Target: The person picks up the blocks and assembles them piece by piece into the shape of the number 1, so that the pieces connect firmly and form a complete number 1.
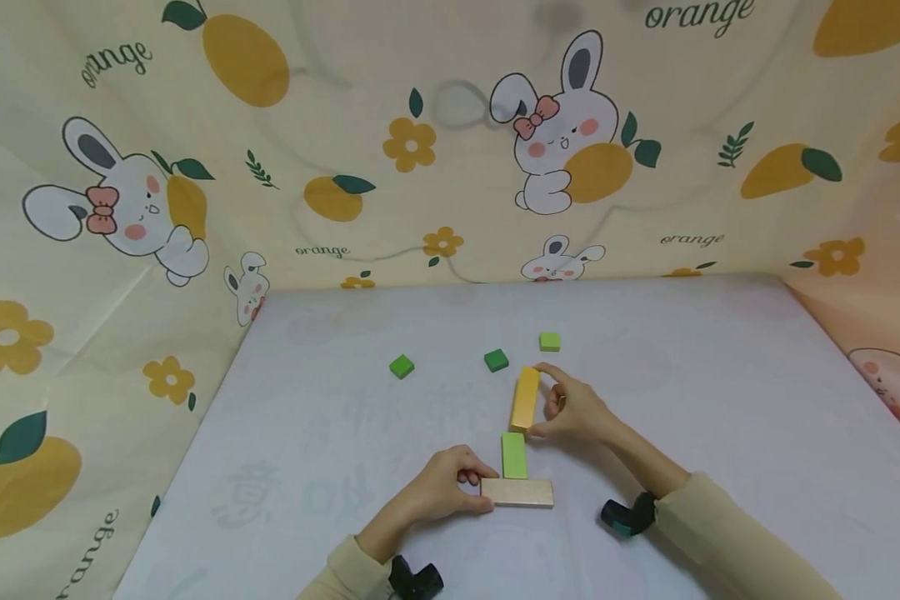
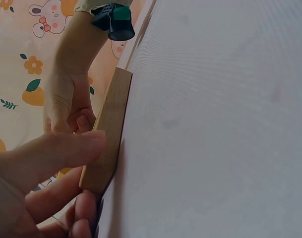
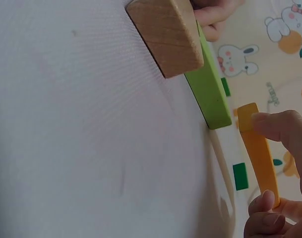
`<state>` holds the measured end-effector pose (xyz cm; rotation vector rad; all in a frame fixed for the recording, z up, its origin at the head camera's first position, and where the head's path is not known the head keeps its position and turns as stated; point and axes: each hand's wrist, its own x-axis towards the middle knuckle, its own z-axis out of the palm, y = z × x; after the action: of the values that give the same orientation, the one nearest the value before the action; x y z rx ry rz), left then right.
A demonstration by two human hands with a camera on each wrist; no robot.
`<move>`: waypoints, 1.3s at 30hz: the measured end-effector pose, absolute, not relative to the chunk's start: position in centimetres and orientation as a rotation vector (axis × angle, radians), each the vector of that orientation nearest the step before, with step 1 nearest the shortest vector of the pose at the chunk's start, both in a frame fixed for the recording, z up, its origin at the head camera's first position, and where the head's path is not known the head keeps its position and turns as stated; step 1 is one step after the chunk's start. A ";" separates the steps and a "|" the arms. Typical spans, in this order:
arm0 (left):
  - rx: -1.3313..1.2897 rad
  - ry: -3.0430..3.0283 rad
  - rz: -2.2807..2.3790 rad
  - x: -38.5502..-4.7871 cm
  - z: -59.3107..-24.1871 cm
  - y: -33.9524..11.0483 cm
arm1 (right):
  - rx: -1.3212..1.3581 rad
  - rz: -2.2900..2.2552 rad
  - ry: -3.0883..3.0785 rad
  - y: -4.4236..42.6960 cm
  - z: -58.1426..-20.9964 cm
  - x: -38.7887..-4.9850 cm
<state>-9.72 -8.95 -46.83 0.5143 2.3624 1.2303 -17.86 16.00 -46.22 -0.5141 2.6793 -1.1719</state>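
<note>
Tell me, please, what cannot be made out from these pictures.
Left wrist view: the light-green rectangular block, hidden behind the plain rectangular wooden block and left hand.
Right wrist view: the plain block's far end, beyond the top edge; part of the right hand, beyond the right edge.
Head view: the left black wrist device, cut by the bottom edge.

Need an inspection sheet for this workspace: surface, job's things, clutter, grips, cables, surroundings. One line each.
Surface: pale table, faint marks.
Job's things: wooden block crosswise at the near end of the long light-green block; yellow block at its far end, contact unclear.
Clutter: small mid-green block, small dark-green block and small light-green block, spread farther back.
Grips: left hand pinches the wooden block's left end; right hand holds the yellow block by its ends.
Cables: nothing plainly seen; backdrop shows faint curves, source unclear.
Surroundings: rabbit and orange prints on the backdrop; black left-wrist device and right-wrist device.
</note>
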 end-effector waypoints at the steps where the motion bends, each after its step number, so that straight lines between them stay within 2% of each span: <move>1: 0.510 2.363 1.227 -9.7 -46.8 -8.9 | -0.525 -1.178 2.669 15.9 -46.2 -17.9; 27: 0.536 2.362 1.253 -9.5 -46.7 -8.9 | -0.701 -1.166 2.458 15.5 -46.5 -19.6; 39: 0.525 2.360 1.256 -9.6 -46.6 -8.9 | -0.665 -1.034 2.429 15.3 -46.2 -20.3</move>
<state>-9.57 -8.91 -46.63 0.5254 2.3600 1.2557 -20.28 15.32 -46.23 -0.6652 2.4286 -1.0336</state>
